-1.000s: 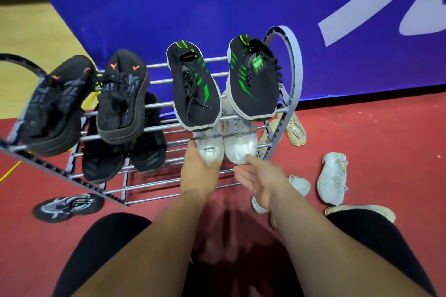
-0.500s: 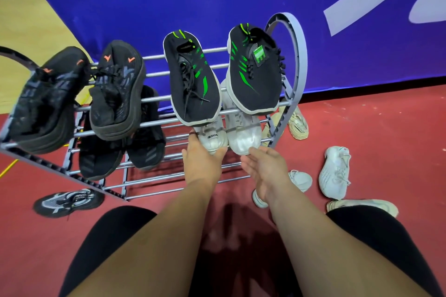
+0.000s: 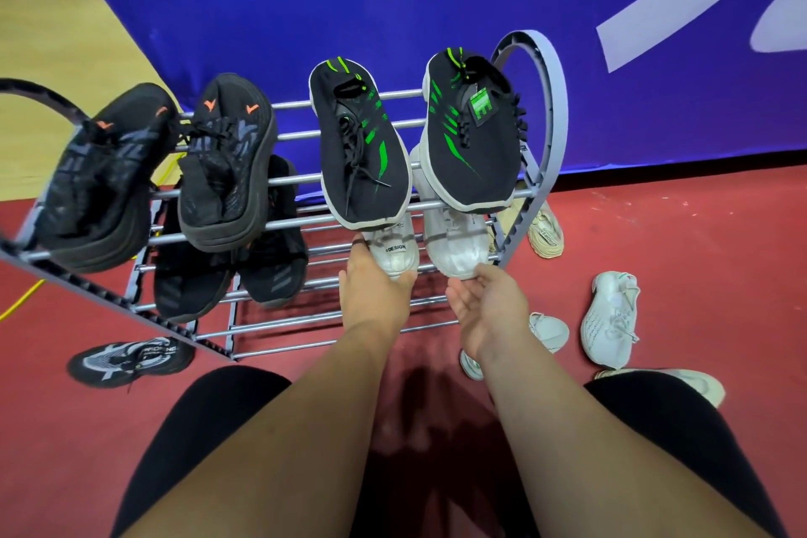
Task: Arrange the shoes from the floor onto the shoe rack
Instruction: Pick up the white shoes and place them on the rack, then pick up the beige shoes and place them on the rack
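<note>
Newly, the right hand (image 3: pixel 484 306) (fingers relaxed) is brought against the right white shoe (image 3: pixel 456 249); the left white shoe (image 3: pixel 393 251) is kept gripped by the left hand (image 3: pixel 375 293), and the pair is nearly seated on the second tier of the shoe rack (image 3: pixel 546 70).

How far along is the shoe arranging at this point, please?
Done: the top-tier black shoes, four of them, and two lower black shoes sit on the shoe rack. In hand: the left hand grips the labelled white shoe on the middle tier; the open right hand is at the second white shoe. Left: one black floor shoe and several pale floor shoes.
</note>
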### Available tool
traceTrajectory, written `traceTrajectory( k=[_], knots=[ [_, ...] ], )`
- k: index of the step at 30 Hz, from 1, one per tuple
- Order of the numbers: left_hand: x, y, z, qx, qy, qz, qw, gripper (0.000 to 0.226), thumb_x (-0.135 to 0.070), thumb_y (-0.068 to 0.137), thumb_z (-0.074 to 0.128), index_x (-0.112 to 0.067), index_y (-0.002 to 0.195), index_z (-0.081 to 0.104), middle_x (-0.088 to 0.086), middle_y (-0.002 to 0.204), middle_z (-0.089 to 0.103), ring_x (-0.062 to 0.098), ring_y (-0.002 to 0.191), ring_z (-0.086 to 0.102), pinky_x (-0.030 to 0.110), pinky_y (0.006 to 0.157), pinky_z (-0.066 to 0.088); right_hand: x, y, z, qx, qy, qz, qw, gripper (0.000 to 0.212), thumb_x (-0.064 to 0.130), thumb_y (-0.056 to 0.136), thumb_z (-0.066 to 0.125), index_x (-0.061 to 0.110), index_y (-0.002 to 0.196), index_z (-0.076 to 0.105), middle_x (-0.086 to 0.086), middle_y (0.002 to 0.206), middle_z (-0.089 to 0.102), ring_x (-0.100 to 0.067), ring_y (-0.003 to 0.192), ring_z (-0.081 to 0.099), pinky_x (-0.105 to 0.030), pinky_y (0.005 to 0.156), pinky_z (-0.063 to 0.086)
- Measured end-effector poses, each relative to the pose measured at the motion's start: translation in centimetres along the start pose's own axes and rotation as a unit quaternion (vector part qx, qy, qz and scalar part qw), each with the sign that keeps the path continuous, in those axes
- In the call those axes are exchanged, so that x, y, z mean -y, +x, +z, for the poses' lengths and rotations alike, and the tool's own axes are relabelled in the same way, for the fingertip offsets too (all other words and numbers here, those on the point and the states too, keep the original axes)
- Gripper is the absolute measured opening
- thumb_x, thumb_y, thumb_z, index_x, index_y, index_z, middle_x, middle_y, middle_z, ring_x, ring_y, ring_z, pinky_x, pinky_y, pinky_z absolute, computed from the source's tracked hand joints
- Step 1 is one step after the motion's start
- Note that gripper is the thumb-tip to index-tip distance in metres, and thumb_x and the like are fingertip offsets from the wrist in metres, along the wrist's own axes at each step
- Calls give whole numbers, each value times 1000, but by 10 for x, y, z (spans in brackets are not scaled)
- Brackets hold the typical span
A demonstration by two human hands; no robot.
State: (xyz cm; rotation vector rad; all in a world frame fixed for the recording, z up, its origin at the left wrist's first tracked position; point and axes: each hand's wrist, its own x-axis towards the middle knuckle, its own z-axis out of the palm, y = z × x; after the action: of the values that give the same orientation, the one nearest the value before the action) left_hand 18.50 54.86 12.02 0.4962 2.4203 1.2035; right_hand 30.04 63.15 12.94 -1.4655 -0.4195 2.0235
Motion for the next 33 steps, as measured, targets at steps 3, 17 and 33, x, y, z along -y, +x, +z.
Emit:
traceTrajectory(
  k=[3,17,33],
  knots=[
    [2,-2,-3,8,2,3,1000,59,-66,69,70,-36,116,50,-11,117,64,17,105,66,43,92,56,4,-10,-2,-1,-31,17,999,26,20,100,59,5,120,63,-13,109,72,-27,97,73,-34,72,59],
    [-61,-96,-44,181,32,125,975,26,-25,95,55,-21,119,62,-5,94,67,12,72,60,27,71,47,86,-101,-102,53,-154,-86,983,49,43,100,60,17,141,55,-7,136,61,-30,109,67,-38,81,58],
    [-198,-199,32,351,284,312,836,76,-69,95,44,-15,149,46,9,152,51,26,136,50,35,110,37,211,-202,-315,-145,-293,-245,913,55,54,96,61,17,138,56,-6,122,60,-30,112,63,-48,100,55]
  ],
)
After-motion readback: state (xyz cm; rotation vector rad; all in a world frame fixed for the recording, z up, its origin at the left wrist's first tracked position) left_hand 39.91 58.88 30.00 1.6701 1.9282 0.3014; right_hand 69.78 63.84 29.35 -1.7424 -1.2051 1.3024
